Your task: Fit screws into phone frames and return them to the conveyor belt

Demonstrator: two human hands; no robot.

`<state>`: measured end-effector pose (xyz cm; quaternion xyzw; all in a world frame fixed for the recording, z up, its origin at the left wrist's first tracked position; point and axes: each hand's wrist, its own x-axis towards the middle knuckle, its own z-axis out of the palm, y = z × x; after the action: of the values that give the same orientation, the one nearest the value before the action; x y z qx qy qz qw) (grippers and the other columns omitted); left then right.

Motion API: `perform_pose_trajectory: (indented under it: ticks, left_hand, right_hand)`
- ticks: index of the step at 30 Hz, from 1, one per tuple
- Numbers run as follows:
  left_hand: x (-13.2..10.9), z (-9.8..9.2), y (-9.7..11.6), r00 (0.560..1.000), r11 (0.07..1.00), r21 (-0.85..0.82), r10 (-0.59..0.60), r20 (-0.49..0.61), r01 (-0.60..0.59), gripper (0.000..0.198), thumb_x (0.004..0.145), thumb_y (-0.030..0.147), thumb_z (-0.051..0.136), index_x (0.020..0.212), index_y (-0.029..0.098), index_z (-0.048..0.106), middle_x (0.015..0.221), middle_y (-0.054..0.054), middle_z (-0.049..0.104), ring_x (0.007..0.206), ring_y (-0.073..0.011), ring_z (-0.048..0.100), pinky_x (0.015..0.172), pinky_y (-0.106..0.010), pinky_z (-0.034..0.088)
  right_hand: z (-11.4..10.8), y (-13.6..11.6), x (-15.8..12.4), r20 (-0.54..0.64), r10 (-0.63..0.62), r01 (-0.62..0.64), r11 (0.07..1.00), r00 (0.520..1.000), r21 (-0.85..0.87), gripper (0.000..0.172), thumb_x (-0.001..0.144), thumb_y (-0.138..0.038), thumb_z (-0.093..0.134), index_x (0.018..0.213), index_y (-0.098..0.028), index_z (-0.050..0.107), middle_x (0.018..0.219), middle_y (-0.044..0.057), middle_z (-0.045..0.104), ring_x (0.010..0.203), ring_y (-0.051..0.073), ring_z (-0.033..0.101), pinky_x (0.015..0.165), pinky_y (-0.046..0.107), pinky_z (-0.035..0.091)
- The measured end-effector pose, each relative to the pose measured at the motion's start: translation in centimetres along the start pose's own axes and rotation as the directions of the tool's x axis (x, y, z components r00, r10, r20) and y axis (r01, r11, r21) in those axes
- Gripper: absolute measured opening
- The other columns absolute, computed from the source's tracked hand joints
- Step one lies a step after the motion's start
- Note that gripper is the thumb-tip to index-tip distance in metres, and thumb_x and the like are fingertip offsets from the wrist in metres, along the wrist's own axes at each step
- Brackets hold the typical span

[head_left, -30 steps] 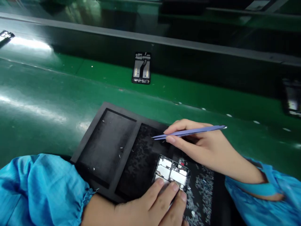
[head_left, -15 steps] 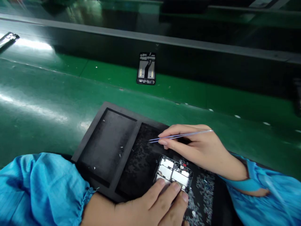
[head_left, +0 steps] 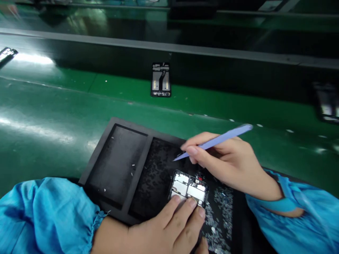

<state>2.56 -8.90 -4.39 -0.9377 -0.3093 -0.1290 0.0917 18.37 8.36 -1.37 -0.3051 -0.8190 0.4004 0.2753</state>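
Observation:
An opened phone frame (head_left: 196,192) with white metal plates and small parts at its top lies on the black tray (head_left: 169,133). My left hand (head_left: 174,225) grips its lower part, several fingers laid across the plates. The bottom of the frame is hidden under that hand. Above it, my right hand (head_left: 225,162) pinches a pair of lilac tweezers (head_left: 222,139) between thumb and fingers. Their tips point left and down over the tray, apart from the frame, and no part can be made out in them.
Many tiny clear pieces (head_left: 224,208) are strewn on the tray's right side. Dark bits lie in its middle compartment (head_left: 156,165), a few white scraps in the left one (head_left: 119,158). Another phone frame (head_left: 161,80) rests on the green bench beyond; others (head_left: 328,102) sit at both sides.
My right hand has turned the tweezers, so their broad side now shows and the rear end is raised. My left hand stays on the phone frame. The frame on the right has come further into view.

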Motion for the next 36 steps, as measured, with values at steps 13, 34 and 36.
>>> perform_pose_trajectory:
  ticks: [13,34,36]
  left_hand:
    - [0.1,-0.3,0.1,0.999,0.997,-0.054,0.046,-0.011,-0.046,0.037,0.098,0.027,0.058,0.131,0.01,0.057,0.135,-0.025,0.065,0.12,-0.0345,0.068,0.108,-0.057,0.049]
    - [0.3,-1.0,-0.4,0.997,0.997,-0.002,0.077,0.021,-0.077,0.04,0.102,0.023,0.051,0.14,0.012,0.055,0.13,-0.02,0.069,0.117,-0.0337,0.07,0.1,-0.05,0.056]
    - [0.3,-0.9,-0.3,0.998,0.998,-0.004,0.069,0.005,-0.069,0.037,0.101,0.022,0.05,0.136,0.011,0.058,0.13,-0.02,0.069,0.117,-0.0336,0.07,0.1,-0.049,0.056]
  right_hand:
    - [2.1,-0.3,-1.2,-0.291,-0.217,0.124,0.944,0.932,-0.305,0.039,0.09,-0.019,0.07,0.055,-0.022,0.052,0.044,-0.008,0.047,0.04,0.007,0.039,0.04,0.024,0.034]
    - [2.3,-0.2,-1.2,-0.196,-0.334,0.247,0.897,0.922,-0.365,0.051,0.093,-0.013,0.061,0.057,-0.023,0.026,0.048,-0.008,0.031,0.045,0.009,0.028,0.045,0.029,0.027]
    - [2.4,0.0,-1.2,-0.194,-0.343,0.25,0.888,0.919,-0.386,0.051,0.093,-0.014,0.061,0.057,-0.023,0.027,0.048,-0.008,0.032,0.045,0.009,0.029,0.045,0.029,0.028]
